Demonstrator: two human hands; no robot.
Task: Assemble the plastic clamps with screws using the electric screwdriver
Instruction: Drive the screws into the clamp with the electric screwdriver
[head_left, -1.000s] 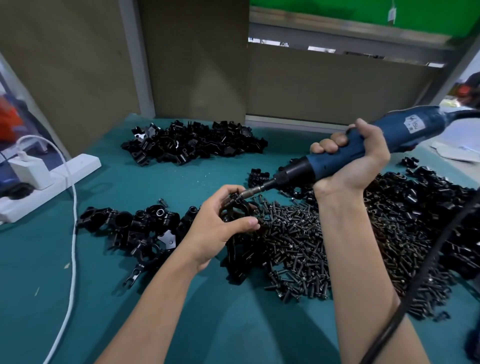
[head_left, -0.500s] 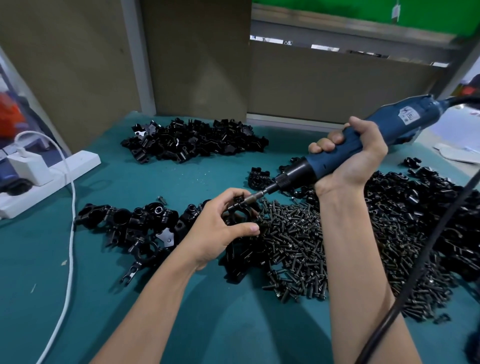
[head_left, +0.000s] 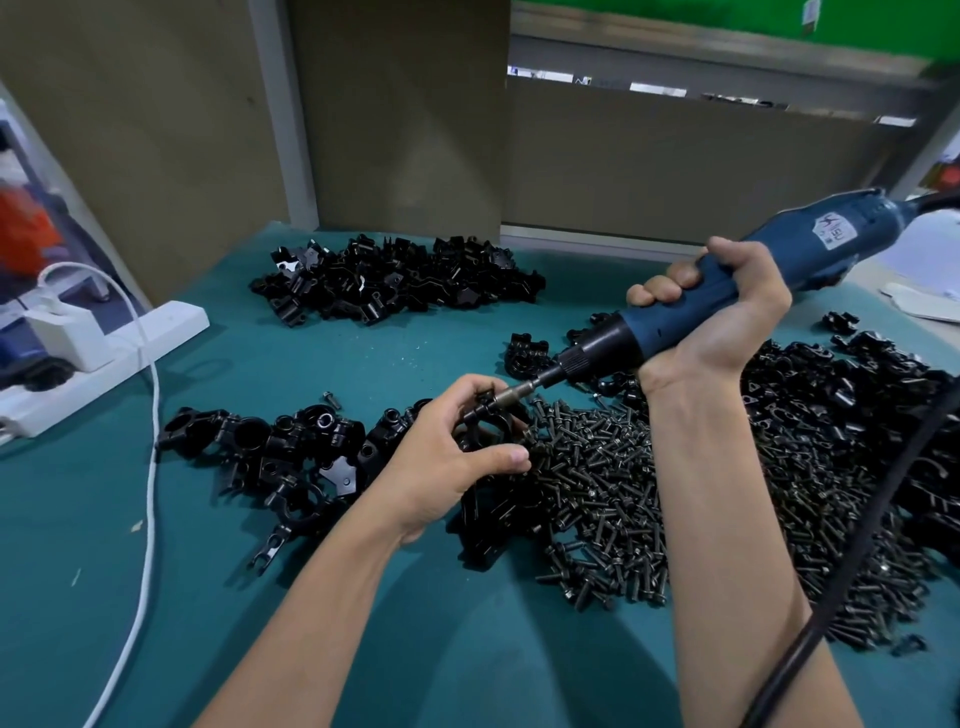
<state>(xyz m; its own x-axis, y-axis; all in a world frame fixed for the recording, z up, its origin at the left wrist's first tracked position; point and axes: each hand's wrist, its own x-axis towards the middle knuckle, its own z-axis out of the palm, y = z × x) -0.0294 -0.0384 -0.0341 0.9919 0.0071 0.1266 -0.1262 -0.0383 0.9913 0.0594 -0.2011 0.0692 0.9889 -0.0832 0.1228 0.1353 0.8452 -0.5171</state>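
Left fingers (head_left: 464, 388) pinch clamp (head_left: 482, 422); right fingers (head_left: 658, 290) wrap screwdriver (head_left: 852, 248).

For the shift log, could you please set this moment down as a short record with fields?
left hand: left hand holds a black clamp above the table
right hand: right hand grips the blue electric screwdriver
bit: bit points down-left, its tip at the clamp
screws: loose screw pile on the teal mat, below the hands
clamp parts: back pile, left pile, right pile
at left edge: white power strip and white cable
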